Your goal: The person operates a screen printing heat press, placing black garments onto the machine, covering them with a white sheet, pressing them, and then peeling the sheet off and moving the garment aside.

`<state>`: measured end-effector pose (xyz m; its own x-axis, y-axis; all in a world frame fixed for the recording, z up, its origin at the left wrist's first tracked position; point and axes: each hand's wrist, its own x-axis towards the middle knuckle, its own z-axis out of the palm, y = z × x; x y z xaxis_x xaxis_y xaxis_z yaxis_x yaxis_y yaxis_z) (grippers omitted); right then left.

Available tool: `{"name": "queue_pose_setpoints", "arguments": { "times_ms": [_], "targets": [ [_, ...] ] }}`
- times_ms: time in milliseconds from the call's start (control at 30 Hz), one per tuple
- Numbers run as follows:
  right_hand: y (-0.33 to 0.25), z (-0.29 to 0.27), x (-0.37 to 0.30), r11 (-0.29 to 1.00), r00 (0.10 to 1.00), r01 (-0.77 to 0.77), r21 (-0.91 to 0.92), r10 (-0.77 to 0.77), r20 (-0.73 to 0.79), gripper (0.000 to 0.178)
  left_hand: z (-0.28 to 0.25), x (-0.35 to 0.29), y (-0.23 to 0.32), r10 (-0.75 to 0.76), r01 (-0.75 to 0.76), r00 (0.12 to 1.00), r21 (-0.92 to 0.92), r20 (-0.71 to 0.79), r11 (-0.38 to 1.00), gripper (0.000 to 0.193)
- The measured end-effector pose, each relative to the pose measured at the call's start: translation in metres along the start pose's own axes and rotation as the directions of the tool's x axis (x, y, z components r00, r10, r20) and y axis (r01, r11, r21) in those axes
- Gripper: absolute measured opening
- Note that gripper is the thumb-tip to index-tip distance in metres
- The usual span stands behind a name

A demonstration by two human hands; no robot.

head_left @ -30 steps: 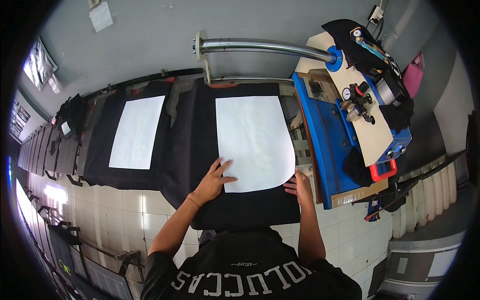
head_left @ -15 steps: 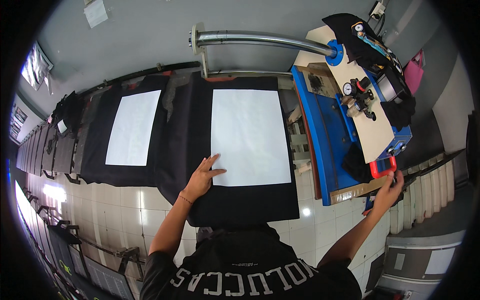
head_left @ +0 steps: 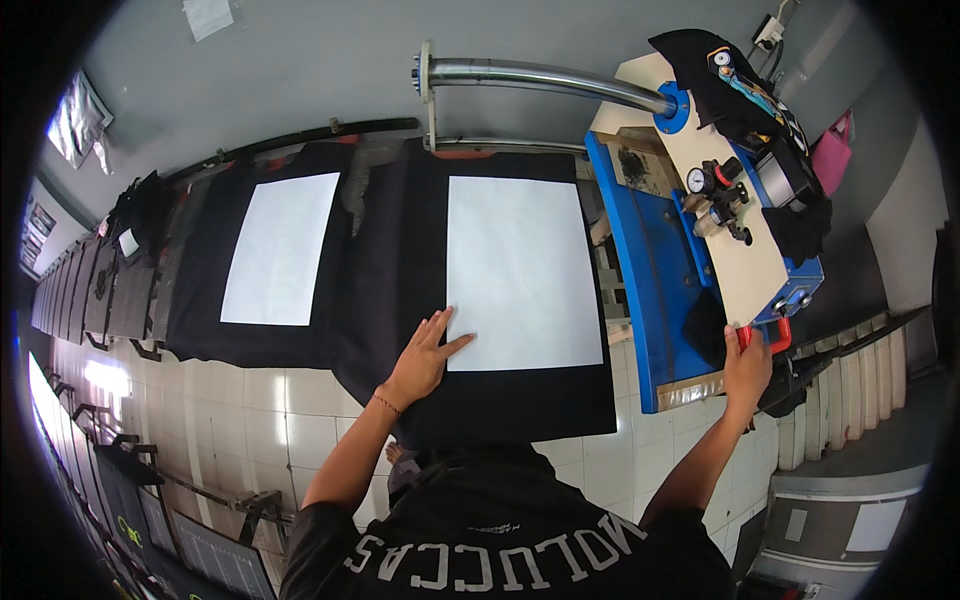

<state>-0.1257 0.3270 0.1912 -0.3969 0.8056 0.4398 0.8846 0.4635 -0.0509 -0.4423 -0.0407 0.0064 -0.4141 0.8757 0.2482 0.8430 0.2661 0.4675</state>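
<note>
My left hand (head_left: pixel 418 368) reaches forward palm down, thumb spread away from fingers that lie close together, the tips at the near left edge of a white sheet (head_left: pixel 525 275), which lies flat ahead and to their right on black cloth (head_left: pixel 500 412). My right hand (head_left: pixel 748 374) stretches well out to the right, fingers curled round the left part of a red handle (head_left: pixel 785 334), with the blue-and-cream press (head_left: pixel 640 265) just beyond them.
</note>
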Motion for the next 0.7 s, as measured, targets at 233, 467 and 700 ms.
{"name": "queue_pose_setpoints", "arguments": {
  "times_ms": [233,467,700],
  "targets": [
    [0.026,0.005,0.005,0.984,0.993,0.113,0.141,-0.109,-0.037,0.040,0.061,-0.008,0.053,-0.429,0.430,0.900,-0.005,-0.081,0.903,0.054],
    [0.104,0.053,0.056,0.719,0.974,0.112,0.686,0.058,-0.220,0.058,0.122,0.010,0.116,-0.518,0.490,0.853,-0.243,-0.065,0.837,0.057],
    [0.124,0.060,0.078,0.583,0.961,0.183,0.791,0.064,-0.270,0.064,0.165,0.019,0.157,-0.532,0.527,0.846,-0.102,-0.035,0.844,0.058]
  ]
}}
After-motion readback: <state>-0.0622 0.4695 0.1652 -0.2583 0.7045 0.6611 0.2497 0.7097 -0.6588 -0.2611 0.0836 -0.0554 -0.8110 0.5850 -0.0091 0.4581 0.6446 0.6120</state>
